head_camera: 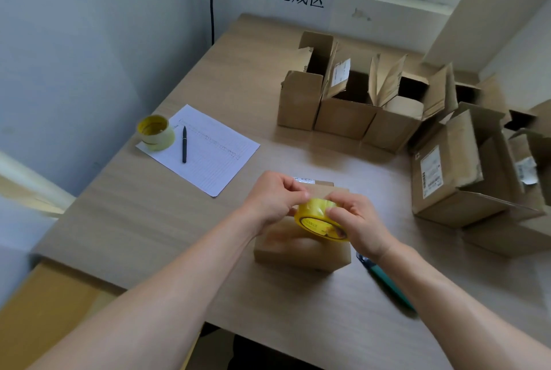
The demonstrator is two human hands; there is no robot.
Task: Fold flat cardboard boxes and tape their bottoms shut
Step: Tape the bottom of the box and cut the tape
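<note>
**Hands working a tape roll over a folded box**

Both forearms reach in from the bottom edge. Right hand (356, 222) grasps a yellow tape roll (320, 220); left hand (275, 199) pinches at its rim, probably hunting the loose end (thin, sticky, likely to tear). Beneath sits a small cardboard box (301, 250), light and stiff, best steadied by its edges. Finished boxes (346, 95) stand open behind, interiors dark, contents indiscernible.
</note>
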